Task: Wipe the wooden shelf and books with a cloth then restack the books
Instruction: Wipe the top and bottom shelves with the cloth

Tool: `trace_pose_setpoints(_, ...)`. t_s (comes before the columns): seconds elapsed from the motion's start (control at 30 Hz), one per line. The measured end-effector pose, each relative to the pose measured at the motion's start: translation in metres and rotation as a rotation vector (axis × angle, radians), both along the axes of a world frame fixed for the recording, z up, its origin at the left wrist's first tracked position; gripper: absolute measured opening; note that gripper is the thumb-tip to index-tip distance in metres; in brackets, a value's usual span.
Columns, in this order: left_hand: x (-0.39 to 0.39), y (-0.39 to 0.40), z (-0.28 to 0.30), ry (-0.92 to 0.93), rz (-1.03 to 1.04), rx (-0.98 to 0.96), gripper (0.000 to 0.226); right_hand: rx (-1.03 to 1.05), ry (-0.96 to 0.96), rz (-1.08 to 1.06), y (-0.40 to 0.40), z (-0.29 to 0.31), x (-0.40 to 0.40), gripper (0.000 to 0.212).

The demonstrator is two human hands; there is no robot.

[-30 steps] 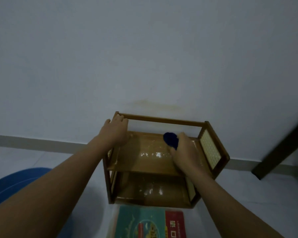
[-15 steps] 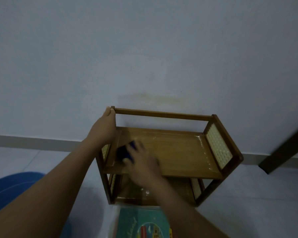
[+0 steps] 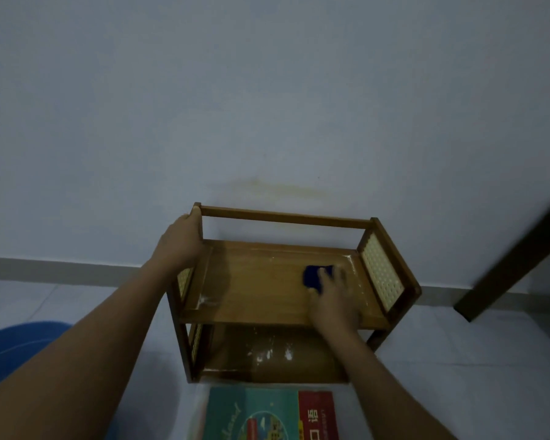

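Observation:
A small two-tier wooden shelf (image 3: 261, 290) stands on the floor against the wall. My left hand (image 3: 180, 241) grips its upper left post. On the right part of the top tier, my right hand (image 3: 332, 300) presses a dark blue cloth (image 3: 311, 275) flat against the wood. White dusty marks show on the lower tier (image 3: 267, 354) and in the top tier's corners. In front of the shelf lies a book (image 3: 267, 414) with a teal and red cover, cut off by the bottom edge.
A dark wooden leg or beam (image 3: 518, 258) slants against the wall at the right. A blue rounded object (image 3: 16, 347) sits on the floor at the lower left. The pale wall has a yellowish stain (image 3: 277, 187) above the shelf.
My right hand has swept the blue cloth from the right side to the left end of the top tier and back to the right. My left hand has slid to the outer post.

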State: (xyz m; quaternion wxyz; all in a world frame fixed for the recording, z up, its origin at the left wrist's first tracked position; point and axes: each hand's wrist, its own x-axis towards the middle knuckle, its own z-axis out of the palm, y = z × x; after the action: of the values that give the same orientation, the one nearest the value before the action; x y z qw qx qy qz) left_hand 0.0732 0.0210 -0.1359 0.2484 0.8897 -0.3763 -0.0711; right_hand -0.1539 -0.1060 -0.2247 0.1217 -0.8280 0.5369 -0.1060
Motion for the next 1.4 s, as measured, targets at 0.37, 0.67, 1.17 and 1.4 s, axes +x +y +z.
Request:
trace_pose_setpoints(0.37,0.009,0.000,-0.008,-0.086,-0.012,0.047,0.074,0.001,0.060,0.325,0.074,0.009,0.026,0.053)
trace_pose_setpoints(0.67,0.013,-0.001,-0.013,-0.150,-0.043,0.073,0.075,-0.190,0.116,0.061,-0.044,-0.003,-0.013,0.040)
trace_pose_setpoints(1.17,0.016,-0.003,-0.016,-0.113,-0.050,-0.002,0.072,0.131,-0.120,0.557,0.053,0.018,0.166,0.058)
trace_pose_setpoints(1.4,0.017,-0.002,-0.014,-0.083,-0.042,-0.007,0.073,0.120,-0.167,0.745,0.127,0.016,0.096,0.044)
